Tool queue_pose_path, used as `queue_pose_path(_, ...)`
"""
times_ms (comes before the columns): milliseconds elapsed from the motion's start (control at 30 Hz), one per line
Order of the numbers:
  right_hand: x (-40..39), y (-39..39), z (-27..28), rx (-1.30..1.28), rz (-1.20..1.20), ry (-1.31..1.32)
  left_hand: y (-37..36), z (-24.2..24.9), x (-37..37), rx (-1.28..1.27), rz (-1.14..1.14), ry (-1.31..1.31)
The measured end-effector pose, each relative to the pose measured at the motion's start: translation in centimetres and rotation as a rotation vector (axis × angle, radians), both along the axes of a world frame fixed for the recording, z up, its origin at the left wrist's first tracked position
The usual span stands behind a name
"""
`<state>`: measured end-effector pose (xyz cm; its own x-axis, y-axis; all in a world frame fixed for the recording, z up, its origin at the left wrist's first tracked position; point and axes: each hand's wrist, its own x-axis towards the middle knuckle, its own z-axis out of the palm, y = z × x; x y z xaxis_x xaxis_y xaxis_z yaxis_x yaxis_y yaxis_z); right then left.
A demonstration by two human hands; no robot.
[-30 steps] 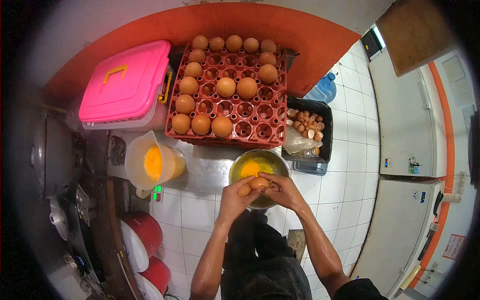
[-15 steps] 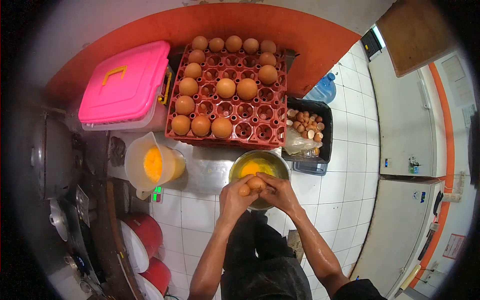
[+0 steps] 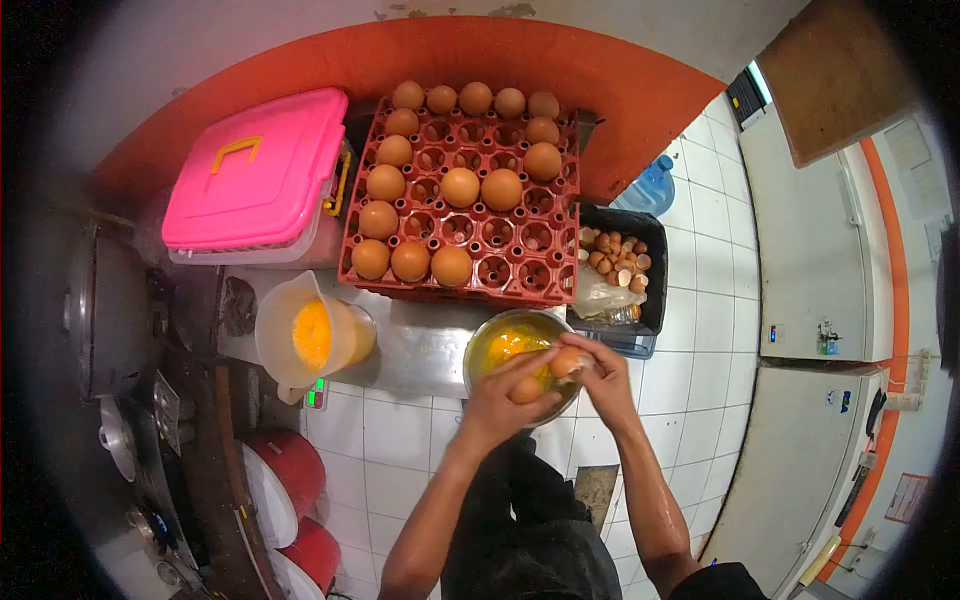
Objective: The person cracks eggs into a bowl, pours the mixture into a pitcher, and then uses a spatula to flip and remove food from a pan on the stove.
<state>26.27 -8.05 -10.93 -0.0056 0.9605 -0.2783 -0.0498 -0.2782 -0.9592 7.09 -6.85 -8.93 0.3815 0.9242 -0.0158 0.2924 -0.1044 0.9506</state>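
Observation:
Over the front of a metal bowl [image 3: 469,352], my left hand [image 3: 490,412] is curled around a brown egg [image 3: 525,389]. Close beside it, my right hand [image 3: 606,384] pinches a brown eggshell [image 3: 570,361] with a whitish broken edge. Orange yolk and clear egg white [image 3: 515,338] lie inside the bowl. Behind the bowl, brown eggs [image 3: 451,266] sit in several cups of a stacked red egg tray [image 3: 458,230]. The fingers partly cover the egg, the shell and the front of the bowl.
A translucent jug [image 3: 363,335] with orange-yellow contents stands left on the steel counter [image 3: 418,345], near a pink-lidded box [image 3: 255,165]. Right of the tray, a black bin [image 3: 655,290] contains broken shells. A blue water bottle [image 3: 655,188] stands behind it.
My hands have separated slightly; the right has moved right with the shell. More yolk shows in the bowl. The egg remains in my left hand, and the view has shifted slightly.

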Motion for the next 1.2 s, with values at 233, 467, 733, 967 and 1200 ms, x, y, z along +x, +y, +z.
queue_pose_path(233,4.9,3.7,0.5,-0.100,-0.453,0.677,0.3,-3.7,3.4,0.185,0.057,-0.156)
queue_pose_path(467,8.1,10.6,2.7,0.445,-0.514,-1.117,-2.9,-8.4,2.2,-0.153,0.233,-0.277)
queue_pose_path(733,-5.8,18.8,10.2,0.781,0.215,-1.044,-4.8,-5.9,1.7,-0.469,0.310,-0.392)
queue_pose_path(967,-3.2,16.4,8.7,0.617,-0.069,-0.689,-4.2,-5.3,-0.1,-0.608,0.419,-0.540)
queue_pose_path(1200,-4.0,1.0,-0.3,0.295,-0.482,-0.349,-3.1,-7.3,2.3,-0.430,0.552,-0.429)
